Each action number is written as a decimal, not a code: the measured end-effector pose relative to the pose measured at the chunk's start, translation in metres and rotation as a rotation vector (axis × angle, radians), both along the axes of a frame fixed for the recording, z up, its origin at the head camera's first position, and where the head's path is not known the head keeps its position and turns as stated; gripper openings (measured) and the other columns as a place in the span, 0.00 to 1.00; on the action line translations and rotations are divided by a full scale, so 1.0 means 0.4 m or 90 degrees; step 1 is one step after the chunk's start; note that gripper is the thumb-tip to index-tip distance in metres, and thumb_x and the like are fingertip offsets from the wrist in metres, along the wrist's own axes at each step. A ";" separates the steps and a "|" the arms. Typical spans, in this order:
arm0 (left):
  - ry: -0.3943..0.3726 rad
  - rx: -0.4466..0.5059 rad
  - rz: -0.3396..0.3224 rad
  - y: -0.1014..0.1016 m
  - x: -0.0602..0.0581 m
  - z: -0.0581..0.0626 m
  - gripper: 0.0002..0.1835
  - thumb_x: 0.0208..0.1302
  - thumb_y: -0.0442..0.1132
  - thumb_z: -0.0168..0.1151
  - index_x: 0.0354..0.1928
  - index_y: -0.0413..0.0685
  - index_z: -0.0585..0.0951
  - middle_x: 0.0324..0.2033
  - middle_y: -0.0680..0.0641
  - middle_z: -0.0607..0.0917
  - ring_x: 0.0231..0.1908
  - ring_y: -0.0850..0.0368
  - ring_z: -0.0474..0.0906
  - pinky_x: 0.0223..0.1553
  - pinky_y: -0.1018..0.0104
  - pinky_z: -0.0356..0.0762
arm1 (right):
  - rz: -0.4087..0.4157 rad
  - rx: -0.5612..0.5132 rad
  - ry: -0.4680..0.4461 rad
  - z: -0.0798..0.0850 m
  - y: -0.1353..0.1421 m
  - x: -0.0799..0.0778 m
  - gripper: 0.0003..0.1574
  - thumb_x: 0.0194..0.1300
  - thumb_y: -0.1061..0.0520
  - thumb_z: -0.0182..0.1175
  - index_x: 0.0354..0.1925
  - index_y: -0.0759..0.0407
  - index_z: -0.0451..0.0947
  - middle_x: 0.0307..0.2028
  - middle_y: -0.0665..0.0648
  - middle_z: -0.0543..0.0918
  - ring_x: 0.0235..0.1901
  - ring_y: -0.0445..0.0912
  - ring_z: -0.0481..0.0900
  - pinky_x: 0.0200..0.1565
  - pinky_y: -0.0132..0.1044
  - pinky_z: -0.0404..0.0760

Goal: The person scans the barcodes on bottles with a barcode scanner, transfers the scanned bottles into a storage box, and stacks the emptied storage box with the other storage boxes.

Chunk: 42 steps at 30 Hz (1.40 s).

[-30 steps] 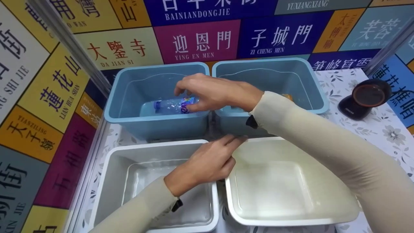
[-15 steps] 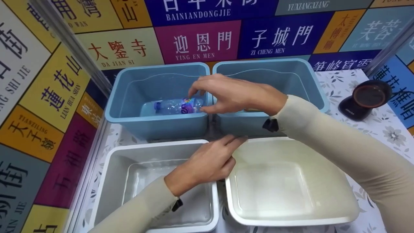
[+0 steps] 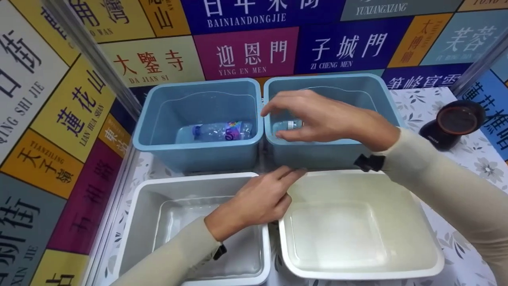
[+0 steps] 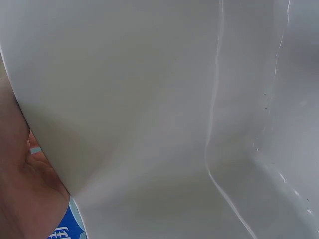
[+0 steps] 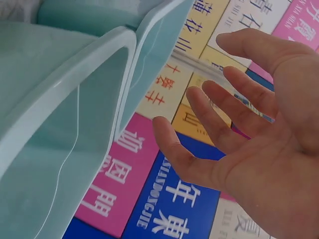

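My right hand [image 3: 323, 117] hovers over the right blue bin [image 3: 391, 107], its thumb and fingers spread apart around nothing; the right wrist view shows this hand [image 5: 249, 134] with a bare palm. Below it, partly covered, a clear bottle with a white cap [image 3: 291, 124] lies in that bin. A clear plastic bottle with a purple label [image 3: 234, 130] lies on its side in the left blue bin [image 3: 145, 119]. My left hand [image 3: 260, 196] rests over the inner rims of the two white bins, fingers relaxed and holding nothing visible. Its fingertips are hidden in the left wrist view.
In front stand a left white bin [image 3: 133, 222] and a right white bin [image 3: 430, 254]. A black device with a round top [image 3: 452, 123] stands on the floral tabletop [image 3: 486, 171] at right. Sign-covered wall panels [image 3: 250, 51] rise behind and to the left.
My right hand has moved right, from above the bottle in the left blue bin to over the right blue bin. That bottle now shows fully. My left hand stays in place.
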<state>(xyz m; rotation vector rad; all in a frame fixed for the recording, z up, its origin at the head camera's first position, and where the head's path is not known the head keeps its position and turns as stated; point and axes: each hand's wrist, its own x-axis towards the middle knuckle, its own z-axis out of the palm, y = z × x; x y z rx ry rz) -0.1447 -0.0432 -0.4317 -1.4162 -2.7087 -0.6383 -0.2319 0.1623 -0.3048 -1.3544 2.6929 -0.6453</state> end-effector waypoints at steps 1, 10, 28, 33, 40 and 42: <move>0.003 0.002 0.000 0.001 0.000 0.000 0.33 0.72 0.34 0.55 0.79 0.51 0.73 0.62 0.47 0.84 0.49 0.53 0.88 0.40 0.57 0.88 | -0.004 -0.005 0.005 -0.002 0.015 0.004 0.31 0.71 0.53 0.72 0.68 0.59 0.79 0.64 0.58 0.85 0.62 0.53 0.84 0.65 0.53 0.83; -0.011 0.008 0.004 0.001 -0.001 -0.008 0.33 0.72 0.34 0.56 0.80 0.50 0.72 0.64 0.46 0.84 0.49 0.53 0.89 0.41 0.57 0.88 | -0.061 -0.010 0.000 -0.037 0.120 0.041 0.27 0.70 0.55 0.73 0.65 0.56 0.81 0.62 0.57 0.86 0.60 0.52 0.84 0.58 0.53 0.88; -0.010 0.015 0.008 -0.002 -0.001 -0.013 0.34 0.72 0.34 0.55 0.80 0.49 0.72 0.63 0.46 0.84 0.43 0.56 0.87 0.35 0.59 0.85 | -0.052 -0.045 0.045 -0.070 0.216 0.119 0.31 0.66 0.62 0.75 0.66 0.51 0.81 0.61 0.55 0.87 0.59 0.52 0.86 0.56 0.55 0.89; -0.018 0.017 0.007 0.000 0.000 -0.013 0.33 0.73 0.34 0.54 0.80 0.50 0.71 0.64 0.46 0.84 0.44 0.56 0.87 0.37 0.59 0.86 | -0.063 -0.042 0.049 -0.076 0.239 0.140 0.34 0.65 0.61 0.77 0.67 0.49 0.81 0.63 0.53 0.87 0.61 0.53 0.87 0.55 0.54 0.89; -0.028 0.015 0.007 0.001 0.000 -0.009 0.34 0.72 0.34 0.55 0.80 0.50 0.71 0.64 0.46 0.84 0.46 0.56 0.87 0.40 0.58 0.87 | -0.096 -0.025 0.025 -0.084 0.273 0.160 0.33 0.66 0.59 0.77 0.67 0.48 0.81 0.63 0.53 0.87 0.64 0.55 0.85 0.57 0.58 0.88; -0.026 0.017 0.008 0.001 0.000 -0.008 0.34 0.72 0.33 0.55 0.80 0.50 0.71 0.63 0.46 0.84 0.46 0.56 0.87 0.40 0.59 0.88 | -0.105 -0.018 0.018 -0.086 0.283 0.164 0.32 0.67 0.59 0.76 0.67 0.49 0.81 0.63 0.54 0.86 0.64 0.57 0.84 0.57 0.59 0.87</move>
